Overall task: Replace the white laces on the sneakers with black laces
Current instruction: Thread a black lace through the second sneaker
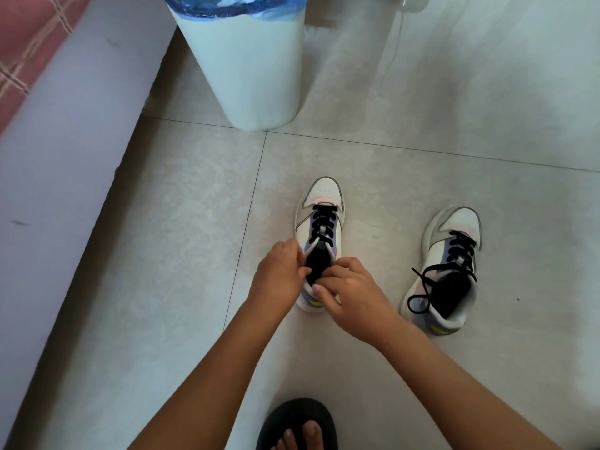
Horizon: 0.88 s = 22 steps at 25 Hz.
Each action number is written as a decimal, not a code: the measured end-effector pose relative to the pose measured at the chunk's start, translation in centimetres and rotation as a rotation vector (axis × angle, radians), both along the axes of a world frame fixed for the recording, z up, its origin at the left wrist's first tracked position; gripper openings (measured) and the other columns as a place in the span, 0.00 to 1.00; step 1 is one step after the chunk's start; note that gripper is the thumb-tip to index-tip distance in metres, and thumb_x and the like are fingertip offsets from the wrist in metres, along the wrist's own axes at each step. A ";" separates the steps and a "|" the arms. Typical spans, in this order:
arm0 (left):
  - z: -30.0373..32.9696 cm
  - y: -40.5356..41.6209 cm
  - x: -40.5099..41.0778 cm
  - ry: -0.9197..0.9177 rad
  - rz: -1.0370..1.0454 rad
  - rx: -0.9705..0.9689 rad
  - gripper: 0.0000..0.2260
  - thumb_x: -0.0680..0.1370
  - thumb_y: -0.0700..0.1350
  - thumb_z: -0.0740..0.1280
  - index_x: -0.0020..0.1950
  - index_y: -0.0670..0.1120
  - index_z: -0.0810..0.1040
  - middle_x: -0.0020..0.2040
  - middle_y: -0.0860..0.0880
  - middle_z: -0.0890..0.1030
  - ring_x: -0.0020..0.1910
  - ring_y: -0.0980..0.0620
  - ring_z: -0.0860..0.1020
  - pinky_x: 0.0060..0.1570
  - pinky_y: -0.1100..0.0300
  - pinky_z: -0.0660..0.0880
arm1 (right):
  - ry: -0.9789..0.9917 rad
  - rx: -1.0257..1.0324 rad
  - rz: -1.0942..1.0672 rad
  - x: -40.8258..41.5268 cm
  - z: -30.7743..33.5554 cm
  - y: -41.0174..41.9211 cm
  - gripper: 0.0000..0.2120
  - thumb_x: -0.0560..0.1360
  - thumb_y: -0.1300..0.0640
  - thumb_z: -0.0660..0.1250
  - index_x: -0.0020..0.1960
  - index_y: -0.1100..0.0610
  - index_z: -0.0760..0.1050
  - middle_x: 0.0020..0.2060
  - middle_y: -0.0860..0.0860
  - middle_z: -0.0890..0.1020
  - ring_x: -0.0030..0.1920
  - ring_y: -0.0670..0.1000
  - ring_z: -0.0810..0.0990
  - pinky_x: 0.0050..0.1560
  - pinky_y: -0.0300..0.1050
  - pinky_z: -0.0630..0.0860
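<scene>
Two white sneakers with purple sides stand on the tiled floor, toes pointing away from me. The left sneaker carries a black lace crossed through its eyelets. My left hand and my right hand meet over its opening, fingers curled and pinching at the lace ends by the collar; the ends themselves are hidden under the fingers. The right sneaker stands apart to the right, its black lace threaded, with loose ends looping out over its left side.
A white waste bin with a blue liner stands just beyond the sneakers. A pale bed frame with a pink checked cover runs along the left. My foot in a black sandal is at the bottom edge. A thin white cable hangs at the top right.
</scene>
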<state>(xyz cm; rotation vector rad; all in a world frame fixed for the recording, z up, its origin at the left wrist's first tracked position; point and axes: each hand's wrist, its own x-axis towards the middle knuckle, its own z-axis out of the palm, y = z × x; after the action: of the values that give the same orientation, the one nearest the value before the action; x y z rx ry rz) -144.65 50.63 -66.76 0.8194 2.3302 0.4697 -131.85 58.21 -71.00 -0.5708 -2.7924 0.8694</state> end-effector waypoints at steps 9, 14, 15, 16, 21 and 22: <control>-0.2 1.1 0.6 0.119 -0.385 0.112 0.05 0.76 0.39 0.64 0.49 0.43 0.79 0.45 0.45 0.79 0.43 0.47 0.77 0.40 0.59 0.70 | 0.047 -0.474 -0.338 0.4 0.5 0.0 0.06 0.73 0.62 0.63 0.43 0.58 0.78 0.43 0.49 0.76 0.45 0.51 0.76 0.48 0.42 0.73; 1.6 1.6 0.9 -0.003 -0.551 -0.176 0.10 0.80 0.47 0.57 0.58 0.44 0.70 0.52 0.43 0.78 0.44 0.46 0.73 0.41 0.56 0.68 | -0.191 -0.635 -0.366 -1.0 2.2 1.9 0.06 0.73 0.63 0.63 0.40 0.59 0.77 0.40 0.51 0.78 0.38 0.46 0.74 0.42 0.40 0.72; 2.1 1.7 0.4 0.013 -0.495 -0.124 0.10 0.80 0.47 0.57 0.58 0.45 0.72 0.51 0.44 0.79 0.45 0.45 0.75 0.42 0.56 0.70 | -0.225 -0.716 -0.415 -1.4 2.5 2.7 0.07 0.73 0.61 0.62 0.39 0.57 0.77 0.38 0.52 0.79 0.37 0.47 0.75 0.43 0.44 0.73; 2.2 1.7 -0.4 0.041 -0.410 -0.056 0.09 0.80 0.48 0.58 0.55 0.47 0.74 0.49 0.45 0.80 0.45 0.46 0.77 0.43 0.55 0.73 | -0.238 -0.761 -0.477 -2.0 2.6 3.5 0.07 0.73 0.60 0.62 0.39 0.57 0.77 0.37 0.52 0.80 0.37 0.49 0.76 0.43 0.48 0.75; -0.1 4.8 -3.9 -0.055 0.077 0.174 0.07 0.79 0.45 0.63 0.49 0.44 0.78 0.46 0.45 0.81 0.45 0.48 0.79 0.47 0.56 0.75 | -0.174 -0.561 -0.637 -6.1 2.2 5.7 0.04 0.77 0.56 0.63 0.47 0.55 0.76 0.42 0.51 0.80 0.43 0.51 0.77 0.42 0.42 0.69; -0.7 5.9 -4.0 -0.004 0.052 0.133 0.07 0.78 0.44 0.64 0.49 0.42 0.79 0.48 0.45 0.81 0.48 0.47 0.78 0.47 0.57 0.73 | -0.173 -0.500 -0.640 -6.9 2.1 6.0 0.04 0.76 0.56 0.64 0.48 0.56 0.76 0.44 0.52 0.80 0.43 0.50 0.76 0.42 0.41 0.67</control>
<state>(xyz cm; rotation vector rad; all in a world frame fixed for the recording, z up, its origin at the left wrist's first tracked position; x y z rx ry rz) -148.65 56.51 -67.42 0.8200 2.3411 0.6537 -138.74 64.17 -68.88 -1.5597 -2.2422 1.3845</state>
